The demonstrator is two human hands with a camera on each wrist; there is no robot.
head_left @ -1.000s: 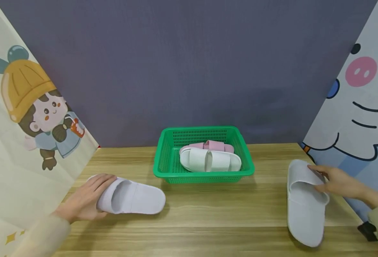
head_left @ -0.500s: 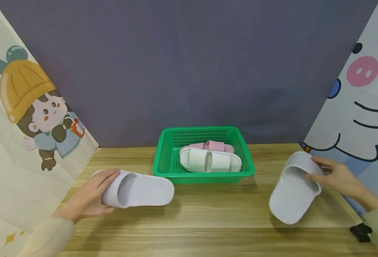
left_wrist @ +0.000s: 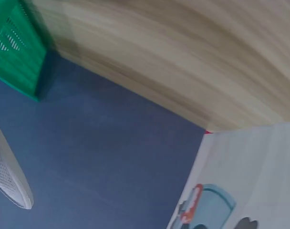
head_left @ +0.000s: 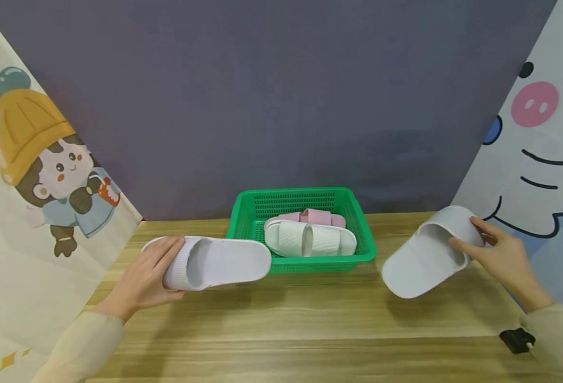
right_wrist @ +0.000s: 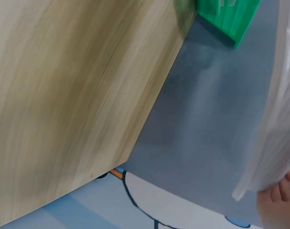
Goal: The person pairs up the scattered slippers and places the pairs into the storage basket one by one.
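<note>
My left hand (head_left: 149, 276) grips a white slipper (head_left: 235, 260) by its ribbed strap, the heel pointing right toward the basket. On the other side, my right hand (head_left: 501, 255) pinches a second white slipper (head_left: 412, 268) at its strap, its heel angled down and left. Both slippers are held above the table. Between them stands a green basket (head_left: 248, 266), holding white slippers (head_left: 291, 238) in front of a pink slipper (head_left: 317, 216). In the right wrist view, curled fingers (right_wrist: 281, 191) touch the slipper's edge; the left wrist view shows only a slipper edge (left_wrist: 14, 179).
A wooden table (head_left: 319, 314) lies beneath, with a dark grey wall (head_left: 281, 106) behind it. Printed cloths flank both sides. A small black object (head_left: 517, 339) is near my right sleeve.
Both hands have lifted their slippers and moved them up, farther from me. The left slipper has shifted right toward the basket. The right slipper has turned so its heel points left.
</note>
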